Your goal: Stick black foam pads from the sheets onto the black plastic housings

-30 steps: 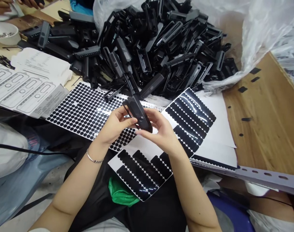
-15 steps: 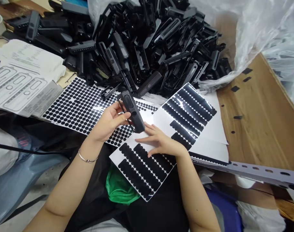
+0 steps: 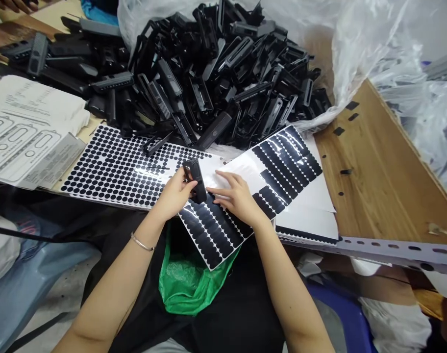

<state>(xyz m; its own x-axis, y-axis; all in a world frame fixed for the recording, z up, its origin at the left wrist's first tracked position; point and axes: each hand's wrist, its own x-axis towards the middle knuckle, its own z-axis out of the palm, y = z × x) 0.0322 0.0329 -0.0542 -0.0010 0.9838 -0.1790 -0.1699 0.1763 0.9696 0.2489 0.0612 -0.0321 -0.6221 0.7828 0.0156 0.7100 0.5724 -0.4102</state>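
Black plastic casing (image 3: pixel 199 190) in the left hand (image 3: pixel 175 193), situated at the left edge of the strip-sticker sheet (image 3: pixel 282 164). The left grip is closed about the casing, with the thumb on its upper face; the casing stands tilted, its near end overlapping the sheet in view, and whether the two touch cannot be told. The right hand (image 3: pixel 238 196) lies over the middle of the sheet, its grip released and its fingers extended toward the casing, just beside it; contact between the fingertips and the sheet cannot be made out. A metal bracelet (image 3: pixel 142 242) encircles the left forearm, on the near left side of the sheet.

The sheet itself lies diagonally, bearing rows of elongated black stickers with bare white backing between some of them. Its near end projects past the edge of the surface (image 3: pixel 370 206), above a green bag (image 3: pixel 186 289). Left of the sheet lies a second sheet of round black stickers (image 3: pixel 102 171), and farther left a stack of printed cards (image 3: pixel 28 132). Beyond the sheet rises a heap of similar black casings (image 3: pixel 209 83), bordered by clear plastic film (image 3: pixel 356 68). White paper (image 3: pixel 311 215) extends from beneath the sheet's right side, toward the bare wood grain of the surface.
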